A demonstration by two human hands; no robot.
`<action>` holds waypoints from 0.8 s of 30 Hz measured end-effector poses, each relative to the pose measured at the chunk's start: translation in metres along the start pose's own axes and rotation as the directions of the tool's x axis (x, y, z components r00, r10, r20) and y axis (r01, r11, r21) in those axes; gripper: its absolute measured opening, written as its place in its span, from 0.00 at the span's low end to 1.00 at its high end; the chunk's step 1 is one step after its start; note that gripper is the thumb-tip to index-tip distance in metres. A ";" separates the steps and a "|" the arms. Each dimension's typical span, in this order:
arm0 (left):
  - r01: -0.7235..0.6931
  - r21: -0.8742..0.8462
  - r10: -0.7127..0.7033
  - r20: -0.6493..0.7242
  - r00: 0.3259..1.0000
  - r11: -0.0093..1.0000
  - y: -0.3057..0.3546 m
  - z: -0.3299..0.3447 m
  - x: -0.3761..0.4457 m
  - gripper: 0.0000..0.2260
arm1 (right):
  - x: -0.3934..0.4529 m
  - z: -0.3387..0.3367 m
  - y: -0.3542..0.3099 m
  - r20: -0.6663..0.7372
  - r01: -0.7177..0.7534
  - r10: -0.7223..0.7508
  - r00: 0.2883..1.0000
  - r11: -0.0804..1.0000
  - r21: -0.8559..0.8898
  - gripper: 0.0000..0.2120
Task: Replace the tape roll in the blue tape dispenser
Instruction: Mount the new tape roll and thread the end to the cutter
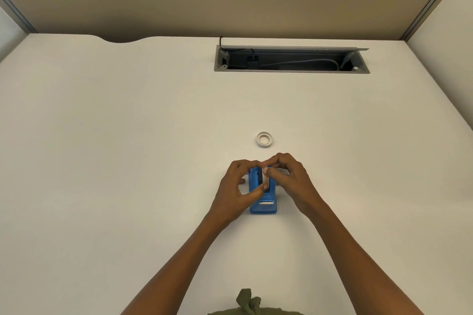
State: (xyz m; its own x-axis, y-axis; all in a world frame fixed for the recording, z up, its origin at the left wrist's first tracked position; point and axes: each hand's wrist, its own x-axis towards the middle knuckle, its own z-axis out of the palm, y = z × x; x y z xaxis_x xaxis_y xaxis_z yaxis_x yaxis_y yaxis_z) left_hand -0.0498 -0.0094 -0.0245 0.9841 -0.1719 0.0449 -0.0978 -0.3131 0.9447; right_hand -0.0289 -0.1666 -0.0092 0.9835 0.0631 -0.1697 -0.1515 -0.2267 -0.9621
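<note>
The blue tape dispenser (263, 206) stands on the white desk, its cutter end toward me. My left hand (236, 190) grips its left side, thumb across the front of the slot. My right hand (290, 178) pinches a white tape roll (266, 178) that stands on edge in the dispenser's slot, partly hidden by my fingers. A second white tape roll (264, 139) lies flat on the desk just beyond both hands, untouched.
The white desk (128, 161) stretches wide on all sides. An open cable tray (291, 60) with wires is sunk into the desk at the back right. Partition walls stand at the back and at both sides.
</note>
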 end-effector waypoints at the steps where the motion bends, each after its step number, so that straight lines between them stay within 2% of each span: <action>1: 0.003 0.000 -0.003 0.003 1.000 1.000 0.000 0.000 0.000 0.20 | 0.000 0.000 0.000 -0.004 -0.005 0.005 1.000 1.000 0.003 0.06; 3: 0.010 -0.005 -0.010 0.009 1.000 1.000 -0.001 0.001 0.000 0.20 | 0.001 0.001 0.000 -0.008 -0.023 0.023 1.000 1.000 0.005 0.03; 8: 0.019 -0.001 -0.019 0.009 1.000 1.000 -0.003 0.001 0.000 0.20 | 0.004 0.002 -0.002 -0.019 -0.068 0.069 0.997 0.997 0.047 0.05; 13: 0.021 -0.009 -0.021 0.005 1.000 1.000 0.001 0.000 0.001 0.17 | -0.010 -0.007 0.002 0.022 0.027 -0.029 0.999 0.995 0.099 0.10; 17: 0.025 -0.009 -0.025 0.010 1.000 1.000 0.000 0.000 0.002 0.14 | -0.016 -0.011 0.008 0.043 0.122 -0.124 0.991 0.992 0.039 0.10; 24: 0.036 -0.008 -0.036 0.005 0.999 0.999 0.003 0.001 0.002 0.16 | -0.017 -0.010 0.010 0.024 0.150 -0.151 0.988 0.989 0.006 0.12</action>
State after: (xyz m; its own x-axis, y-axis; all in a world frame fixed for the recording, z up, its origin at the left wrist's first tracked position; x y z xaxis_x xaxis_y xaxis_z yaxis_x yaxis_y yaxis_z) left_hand -0.0485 -0.0118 -0.0222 0.9862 -0.1653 0.0090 -0.0608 -0.3112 0.9484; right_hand -0.0467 -0.1792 -0.0136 0.9924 0.1195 -0.0279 -0.0024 -0.2091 -0.9779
